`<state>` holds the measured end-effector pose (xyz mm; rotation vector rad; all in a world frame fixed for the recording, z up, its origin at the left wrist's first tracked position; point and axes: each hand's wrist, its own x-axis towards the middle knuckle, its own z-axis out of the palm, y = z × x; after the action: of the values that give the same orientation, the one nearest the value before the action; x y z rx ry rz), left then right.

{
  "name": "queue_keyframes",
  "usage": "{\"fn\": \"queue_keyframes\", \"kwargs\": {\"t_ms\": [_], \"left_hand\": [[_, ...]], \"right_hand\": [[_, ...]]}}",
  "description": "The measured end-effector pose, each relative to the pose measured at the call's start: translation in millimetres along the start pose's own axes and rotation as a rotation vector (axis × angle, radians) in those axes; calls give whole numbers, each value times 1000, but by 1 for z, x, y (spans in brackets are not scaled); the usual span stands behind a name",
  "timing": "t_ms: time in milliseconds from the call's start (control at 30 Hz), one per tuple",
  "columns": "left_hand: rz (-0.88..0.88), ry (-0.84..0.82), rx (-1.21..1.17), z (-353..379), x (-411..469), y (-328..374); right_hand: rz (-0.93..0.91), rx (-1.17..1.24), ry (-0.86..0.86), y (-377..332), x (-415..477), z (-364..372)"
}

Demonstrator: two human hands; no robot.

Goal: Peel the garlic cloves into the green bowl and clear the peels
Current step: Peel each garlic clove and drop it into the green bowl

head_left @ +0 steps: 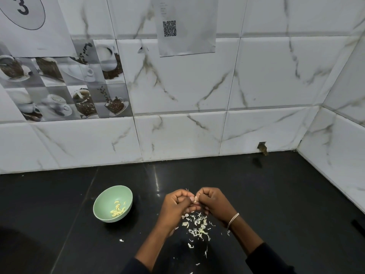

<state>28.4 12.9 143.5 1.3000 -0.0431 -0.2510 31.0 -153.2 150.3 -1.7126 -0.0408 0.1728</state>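
Well, I am somewhere in the middle of this, as far as I can judge. The small round pale-green bowl (104,200) sits on the glossy black stone surface (276,194), just to the left of my hands, and it already holds a little heap of peeled, yellowish-white garlic cloves (118,209). They overlap and are small, so I cannot count them exactly; I make it around ten pieces.

Both hands are busy on one more clove. My left hand (175,204) and my right hand (212,204) are curled with their fingertips meeting, and together they pinch a single pale garlic clove (196,199) above the surface, a bit of its skin sticking up. Whether my left palm hides any further unpeeled cloves I cannot tell; I see none lying loose.

The clearing has not begun. A scatter of thin, white papery peels (198,224) lies directly under my hands and trails towards me, far too many flakes to number, dozens at least. One stray flake (121,240) lies apart, nearer the bowl.

So: one bowl, one clove in hand, one main pile of peels. Left to do, I reckon, are finishing this clove, dropping it in the bowl, and gathering every peel.
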Motion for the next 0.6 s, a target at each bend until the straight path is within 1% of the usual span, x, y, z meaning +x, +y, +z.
{"fn": "queue_keyframes", "kwargs": {"t_ms": [167,367,600], "left_hand": [[-41,10,-55,-1,1,-2],[-43,35,-70,1,0,-3],[-23,16,-41,2,-1,-3]], "right_hand": [[15,-5,6,-1,-1,-1],[27,-6,-5,-2,-3,-1],[12,-1,55,3,-1,-1]]}}
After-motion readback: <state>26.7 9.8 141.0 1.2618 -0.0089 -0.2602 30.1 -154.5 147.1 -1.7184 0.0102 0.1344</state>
